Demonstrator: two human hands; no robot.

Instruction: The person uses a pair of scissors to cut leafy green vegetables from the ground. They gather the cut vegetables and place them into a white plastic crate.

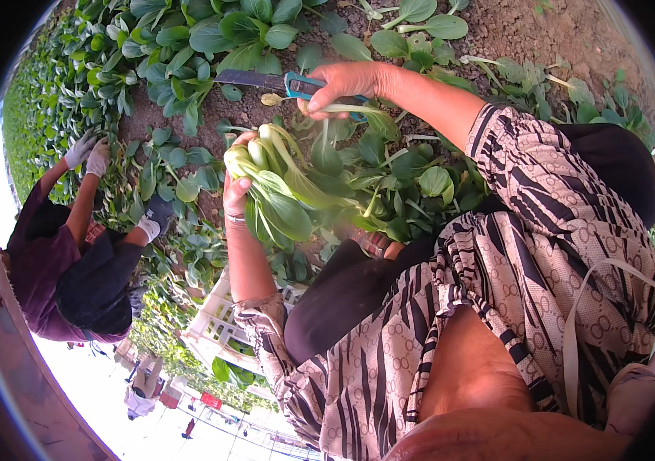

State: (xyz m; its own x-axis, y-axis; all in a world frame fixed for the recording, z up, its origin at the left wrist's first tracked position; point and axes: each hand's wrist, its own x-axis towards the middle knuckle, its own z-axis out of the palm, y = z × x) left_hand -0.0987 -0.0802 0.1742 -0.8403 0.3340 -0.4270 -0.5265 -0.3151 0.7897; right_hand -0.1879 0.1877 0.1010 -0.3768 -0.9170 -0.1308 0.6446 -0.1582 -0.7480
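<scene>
My left hand (237,199) grips a head of bok choy (281,193) by its pale base, with the green leaves spreading toward my knees. Farther up in the head view, my right hand (342,86) is closed around the teal handle of a utility knife (298,85). Its long dark blade points left, away from the bok choy. A loose leaf with a pale stalk (382,118) is also held against the right fingers. Below and right of the held head, cut bok choy leaves (420,173) lie in a heap on the soil.
A white plastic crate (212,322) with leaves stands beside my left arm. At the left, a co-worker's gloved hands (97,155) reach into dense standing bok choy (68,75). Growing plants (247,29) fill the top; bare soil (523,34) lies at upper right. Another person (144,386) is farther off.
</scene>
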